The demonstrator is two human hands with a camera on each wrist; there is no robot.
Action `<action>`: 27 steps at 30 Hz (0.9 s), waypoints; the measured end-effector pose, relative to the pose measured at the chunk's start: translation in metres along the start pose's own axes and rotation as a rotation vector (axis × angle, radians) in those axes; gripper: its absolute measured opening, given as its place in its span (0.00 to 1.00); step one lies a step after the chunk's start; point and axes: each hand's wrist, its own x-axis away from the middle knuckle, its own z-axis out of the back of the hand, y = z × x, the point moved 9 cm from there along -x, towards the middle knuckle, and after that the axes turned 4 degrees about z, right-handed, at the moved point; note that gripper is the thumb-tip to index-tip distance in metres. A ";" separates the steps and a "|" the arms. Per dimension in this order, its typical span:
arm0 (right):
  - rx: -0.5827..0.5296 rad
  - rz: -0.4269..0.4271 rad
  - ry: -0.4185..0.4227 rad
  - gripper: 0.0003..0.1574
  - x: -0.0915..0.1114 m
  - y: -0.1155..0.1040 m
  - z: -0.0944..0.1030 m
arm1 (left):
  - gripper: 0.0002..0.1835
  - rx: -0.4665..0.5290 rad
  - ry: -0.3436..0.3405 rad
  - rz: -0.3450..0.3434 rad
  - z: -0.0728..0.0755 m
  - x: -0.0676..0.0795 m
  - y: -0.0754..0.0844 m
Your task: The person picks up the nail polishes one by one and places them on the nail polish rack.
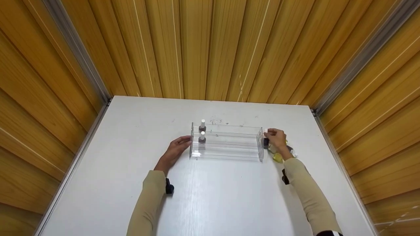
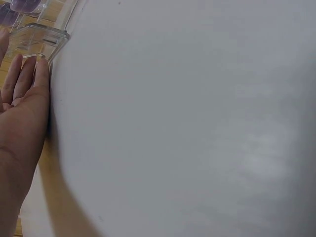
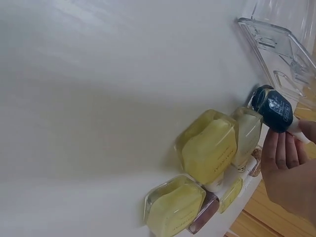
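Observation:
A clear tiered display rack (image 1: pixel 229 144) stands on the white table. My left hand (image 1: pixel 177 148) rests against its left end panel, fingers nearly straight, as the left wrist view of the hand (image 2: pixel 24 108) also shows. With my right hand (image 1: pixel 277 137) I pinch the white cap of a dark teal nail polish bottle (image 3: pixel 275 109), just beside the rack's right end panel. Two nail polish bottles with white caps, a rear one (image 1: pixel 202 126) and a front one (image 1: pixel 202 137), stand upright on separate tiers at the rack's left end.
Beside my right hand lie several nail polish bottles, among them a large yellow one (image 3: pixel 210 148), another yellow one (image 3: pixel 175 207) and a purplish one (image 3: pixel 205 213). The white table (image 1: pixel 223 196) meets wood-patterned walls (image 1: pixel 193 49) at the back and sides.

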 end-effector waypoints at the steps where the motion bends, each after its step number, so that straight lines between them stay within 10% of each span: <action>1: -0.009 -0.011 0.006 0.25 0.000 0.000 0.002 | 0.24 0.000 0.000 -0.001 0.000 0.000 0.000; 17: -0.179 0.039 0.099 0.24 0.015 -0.023 0.038 | 0.24 -0.023 0.009 0.003 0.000 0.001 0.002; 27: -0.197 0.124 0.020 0.24 0.028 -0.051 0.034 | 0.25 -0.013 0.021 0.017 0.000 0.001 0.001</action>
